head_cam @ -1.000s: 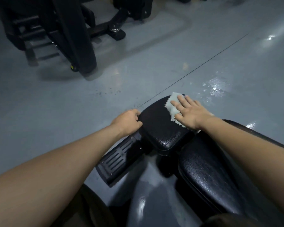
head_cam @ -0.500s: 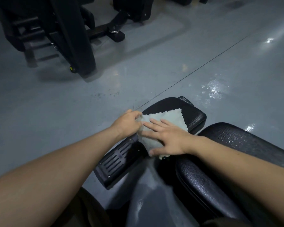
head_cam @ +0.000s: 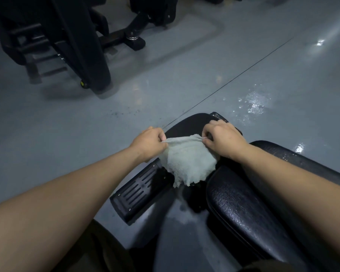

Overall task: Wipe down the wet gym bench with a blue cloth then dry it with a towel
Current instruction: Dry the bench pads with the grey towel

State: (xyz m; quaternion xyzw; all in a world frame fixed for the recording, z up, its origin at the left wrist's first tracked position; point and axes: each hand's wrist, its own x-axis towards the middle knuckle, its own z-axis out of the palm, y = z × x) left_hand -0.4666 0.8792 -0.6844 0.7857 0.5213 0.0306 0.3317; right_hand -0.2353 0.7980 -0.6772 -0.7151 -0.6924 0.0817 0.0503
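The cloth (head_cam: 186, 161) is pale blue-grey, soft and nappy, with a ragged lower edge; it hangs stretched between both hands over the near end of the small black pad (head_cam: 186, 125) of the worktop, its bottom corner drooping over the gap toward the slotted black footplate (head_cam: 140, 193). The larger black pad (head_cam: 241, 209) at lower right has a pebbled, glossy surface that glistens as if wet. No containers show in view. The left hand (head_cam: 148, 145) has its fingers curled tight, pinching the cloth's upper left corner; the right hand (head_cam: 223, 139) likewise has its fingers bent in, pinching the upper right corner, knuckles up, above the small pad. Both forearms reach forward from the bottom corners of the view. A wet patch (head_cam: 253, 104) shines on the grey floor beyond, and black gym machinery (head_cam: 82, 46) stands at upper left.
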